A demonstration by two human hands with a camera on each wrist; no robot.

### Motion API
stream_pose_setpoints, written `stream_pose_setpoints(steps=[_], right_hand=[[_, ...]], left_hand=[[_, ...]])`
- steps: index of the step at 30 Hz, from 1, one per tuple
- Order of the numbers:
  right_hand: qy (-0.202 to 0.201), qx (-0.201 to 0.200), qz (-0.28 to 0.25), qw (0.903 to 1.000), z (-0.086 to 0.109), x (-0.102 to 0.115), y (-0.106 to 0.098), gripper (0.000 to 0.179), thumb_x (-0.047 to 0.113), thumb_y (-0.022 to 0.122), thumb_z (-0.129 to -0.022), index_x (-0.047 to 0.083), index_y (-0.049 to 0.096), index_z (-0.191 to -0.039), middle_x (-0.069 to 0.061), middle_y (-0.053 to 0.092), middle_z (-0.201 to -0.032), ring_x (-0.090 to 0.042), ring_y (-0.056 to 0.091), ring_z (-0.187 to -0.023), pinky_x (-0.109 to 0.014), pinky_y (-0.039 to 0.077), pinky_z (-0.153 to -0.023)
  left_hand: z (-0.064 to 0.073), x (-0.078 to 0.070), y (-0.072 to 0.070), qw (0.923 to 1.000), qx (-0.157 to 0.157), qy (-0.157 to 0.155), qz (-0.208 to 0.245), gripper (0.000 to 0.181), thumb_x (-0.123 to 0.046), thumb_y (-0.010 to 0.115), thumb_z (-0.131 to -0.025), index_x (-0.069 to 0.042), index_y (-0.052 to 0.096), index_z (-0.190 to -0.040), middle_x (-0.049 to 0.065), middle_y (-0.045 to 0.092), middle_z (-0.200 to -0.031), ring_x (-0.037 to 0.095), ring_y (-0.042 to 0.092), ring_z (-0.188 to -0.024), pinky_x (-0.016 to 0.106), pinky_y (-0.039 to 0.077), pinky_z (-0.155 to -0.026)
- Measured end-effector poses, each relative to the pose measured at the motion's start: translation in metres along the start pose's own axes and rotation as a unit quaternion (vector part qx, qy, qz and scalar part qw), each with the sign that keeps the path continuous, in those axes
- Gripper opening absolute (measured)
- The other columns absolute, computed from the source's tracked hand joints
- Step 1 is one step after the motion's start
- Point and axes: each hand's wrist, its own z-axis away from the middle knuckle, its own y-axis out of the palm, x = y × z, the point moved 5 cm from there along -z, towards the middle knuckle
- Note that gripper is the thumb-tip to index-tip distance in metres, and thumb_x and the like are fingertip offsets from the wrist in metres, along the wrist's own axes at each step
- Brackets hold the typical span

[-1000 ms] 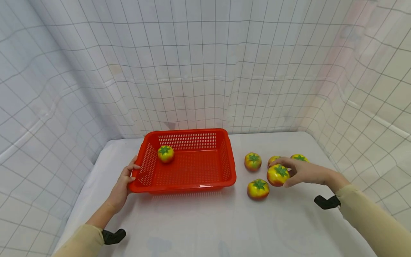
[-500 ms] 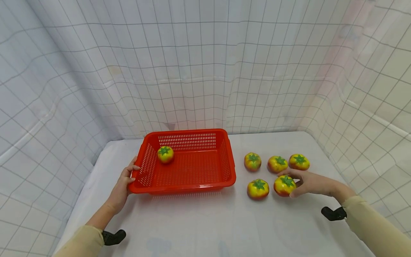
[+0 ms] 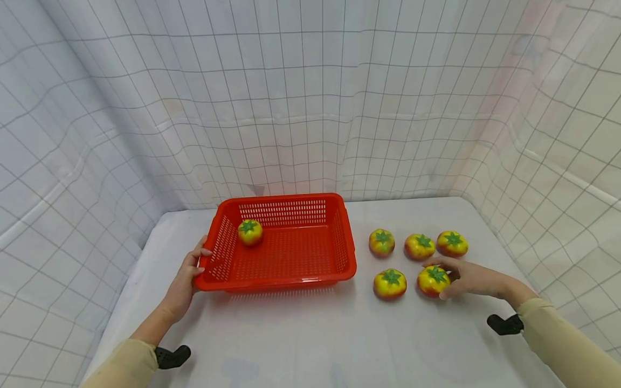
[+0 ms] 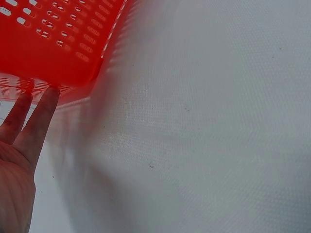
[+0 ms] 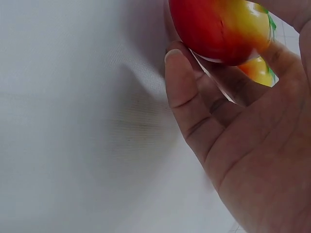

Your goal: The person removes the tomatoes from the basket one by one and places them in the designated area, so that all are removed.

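My left hand (image 3: 181, 277) holds the left rim of a red plastic basket (image 3: 281, 283). In the left wrist view, two fingers (image 4: 41, 116) lie against the basket's outer wall. At the right, my right hand (image 3: 468, 278) holds a yellow-and-red tomato (image 3: 433, 281) with a green star-shaped top, low over the table. The right wrist view shows that tomato (image 5: 221, 29) between the fingers, its upper part cut off by the frame. Just left of it sits another tomato (image 3: 390, 284). A single tomato (image 3: 250, 233) lies inside the basket, near its left wall.
Behind the right hand, a row of tomatoes stands on the white table (image 3: 310, 334): a left one (image 3: 381, 243), a middle one (image 3: 419, 247) and a right one (image 3: 452, 244). A white gridded curtain (image 3: 310, 108) encloses the back and sides.
The right hand has moved right and toward the person with its tomato, bringing it lower, and uncovered the tomatoes behind. The left hand and basket have stayed in place.
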Motion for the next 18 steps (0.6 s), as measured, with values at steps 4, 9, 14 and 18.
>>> stream_pose_setpoints(steps=[4, 9, 14, 18], right_hand=[[-0.002, -0.001, -0.004, 1.0000, 0.0000, -0.0005, 0.0002, 0.069, 0.032, 0.077, -0.086, 0.023, 0.048, -0.148, -0.012, 0.043, -0.149, -0.035, 0.038, -0.130, -0.061, 0.037, -0.101], [-0.002, -0.003, -0.013, 0.9999, -0.0006, -0.0003, 0.0012, 0.068, 0.030, 0.077, -0.086, 0.021, 0.048, -0.148, -0.014, 0.042, -0.149, -0.036, 0.039, -0.130, -0.062, 0.036, -0.102], [0.003, -0.010, -0.009, 0.9999, -0.0015, -0.0009, 0.0023, 0.069, 0.030, 0.078, -0.086, 0.021, 0.049, -0.147, -0.017, 0.042, -0.150, -0.037, 0.040, -0.131, -0.064, 0.035, -0.103], [0.004, -0.015, -0.005, 0.9999, -0.0021, -0.0023, 0.0027, 0.069, 0.030, 0.079, -0.085, 0.021, 0.049, -0.147, -0.018, 0.042, -0.150, -0.037, 0.040, -0.131, -0.064, 0.035, -0.103]], left_hand=[[0.0000, -0.0001, 0.0001, 1.0000, 0.001, -0.001, 0.002, 0.039, -0.007, 0.027, -0.098, -0.011, 0.038, -0.135, -0.002, -0.001, -0.173, 0.039, 0.003, -0.154, 0.022, 0.053, -0.085], [0.0001, -0.0001, 0.0005, 1.0000, 0.002, 0.000, 0.004, 0.039, -0.007, 0.027, -0.098, -0.012, 0.038, -0.135, -0.002, 0.000, -0.173, 0.039, 0.004, -0.154, 0.022, 0.053, -0.085], [-0.0001, 0.0000, 0.0004, 1.0000, 0.001, 0.000, 0.004, 0.039, -0.007, 0.027, -0.098, -0.013, 0.039, -0.135, -0.002, 0.000, -0.173, 0.038, 0.005, -0.154, 0.022, 0.053, -0.085], [-0.0001, 0.0001, 0.0004, 1.0000, 0.001, -0.002, 0.001, 0.039, -0.007, 0.027, -0.098, -0.013, 0.039, -0.135, -0.003, 0.000, -0.173, 0.038, 0.006, -0.154, 0.023, 0.054, -0.084]])
